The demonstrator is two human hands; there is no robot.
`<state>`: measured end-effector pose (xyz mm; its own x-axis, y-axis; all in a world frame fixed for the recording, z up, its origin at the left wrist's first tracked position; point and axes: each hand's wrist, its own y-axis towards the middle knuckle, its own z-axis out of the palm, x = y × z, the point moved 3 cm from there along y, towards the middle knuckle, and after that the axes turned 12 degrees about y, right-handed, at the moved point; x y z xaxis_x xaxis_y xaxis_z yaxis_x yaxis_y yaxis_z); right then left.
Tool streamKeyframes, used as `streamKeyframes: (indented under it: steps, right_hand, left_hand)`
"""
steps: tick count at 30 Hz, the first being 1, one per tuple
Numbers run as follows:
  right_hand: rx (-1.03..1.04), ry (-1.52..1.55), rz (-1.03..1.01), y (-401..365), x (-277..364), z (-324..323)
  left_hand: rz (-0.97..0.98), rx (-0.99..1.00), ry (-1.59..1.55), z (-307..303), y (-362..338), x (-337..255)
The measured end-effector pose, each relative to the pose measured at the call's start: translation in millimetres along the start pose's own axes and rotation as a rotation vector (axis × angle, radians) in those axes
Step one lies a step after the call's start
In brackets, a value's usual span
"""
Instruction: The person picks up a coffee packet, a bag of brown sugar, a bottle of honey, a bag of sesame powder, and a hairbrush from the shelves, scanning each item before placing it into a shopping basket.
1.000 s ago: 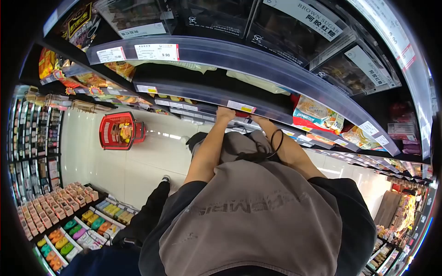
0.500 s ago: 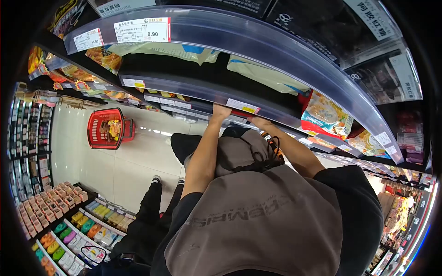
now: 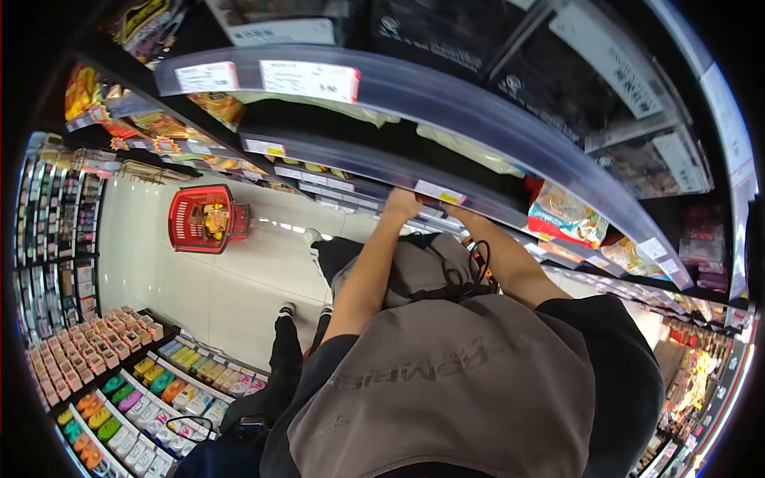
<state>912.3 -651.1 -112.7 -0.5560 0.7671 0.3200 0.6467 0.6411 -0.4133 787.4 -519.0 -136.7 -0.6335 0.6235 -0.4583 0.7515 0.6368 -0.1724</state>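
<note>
My left hand (image 3: pixel 403 205) is at the front edge of a lower shelf (image 3: pixel 351 171), its fingers curled and closed. Close on its right, my right hand (image 3: pixel 456 212) reaches to the same edge, with its fingers mostly hidden beneath it. A sliver of something dark red shows between the two hands, too small to name. Above them, pale bags (image 3: pixel 466 147) lie on the shelf. To the right of my hands stands a red, white and blue food bag (image 3: pixel 567 213).
A red shopping basket (image 3: pixel 199 219) with packages in it stands on the tiled floor (image 3: pixel 239 279). Another person's dark-clothed leg (image 3: pixel 285 350) is at my left. An upper shelf edge with price tags (image 3: pixel 311 80) curves above my hands. Colourful packs (image 3: pixel 143 390) fill a display behind.
The view has shifted, so the shelves, basket and hands sit a little further right or lower. My hands stay at the shelf edge, and less of the red thing between them shows.
</note>
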Motion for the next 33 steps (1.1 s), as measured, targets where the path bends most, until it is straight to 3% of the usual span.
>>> streamKeyframes:
  steps: [3, 5, 7, 9, 11, 12, 14, 16, 19, 21, 23, 27, 29, 33]
  right_hand:
    - [0.060, -0.032, 0.122, -15.7, 24.5, -2.6]
    - [0.116, -0.081, 0.173, -23.9, 46.6, -0.7]
    - [0.266, -0.077, 0.146, -42.2, 66.8, -0.1]
    - [0.425, -0.050, 0.222, -47.0, 68.3, 38.1]
    - [0.412, -0.157, 0.122, -55.0, 93.0, 59.4]
    - [0.422, -0.161, 0.092, -49.0, 106.7, 74.7]
    - [0.510, 0.002, 0.101, -37.8, 126.2, 111.1]
    - [0.518, 0.033, 0.075, -31.0, 169.3, 146.9]
    - [0.547, 0.003, -0.106, -34.5, 261.7, 166.5]
    - [0.453, -0.062, -0.193, -44.6, 329.9, 171.2]
    - [0.553, -0.061, -0.256, -36.7, 379.3, 188.2]
    - [0.599, 0.149, -0.351, -22.1, 453.3, 228.2]
    - [0.684, 0.116, -0.375, -25.4, 491.7, 233.3]
    - [0.635, 0.139, -0.387, 26.0, 547.6, 291.5]
  left_hand:
    - [-0.033, -0.033, -0.185, -27.2, -48.3, 5.2]
    - [0.088, 0.030, -0.098, -6.1, -64.1, 53.7]
    - [-0.041, 0.022, -0.206, -48.9, -97.7, 102.0]
    - [-0.392, 0.301, -0.389, -74.9, -139.6, 167.8]
    - [-0.570, 0.153, -0.346, -73.1, -187.7, 247.8]
    - [-0.731, 0.211, -0.256, -90.4, -215.0, 272.5]
    - [-0.898, 0.249, -0.199, -82.0, -268.5, 332.8]
    - [-0.900, 0.285, -0.211, -74.7, -310.8, 373.5]
    - [-0.910, 0.192, -0.307, -82.1, -357.5, 394.2]
    - [-1.013, 0.128, -0.393, -65.3, -385.1, 420.0]
    - [-1.069, 0.083, -0.442, -57.8, -407.5, 431.5]
    - [-1.105, -0.010, -0.552, -65.2, -421.4, 455.0]
    - [-1.139, -0.009, -0.548, -80.7, -426.6, 466.9]
    - [-1.234, -0.087, -0.624, -102.6, -425.8, 506.0]
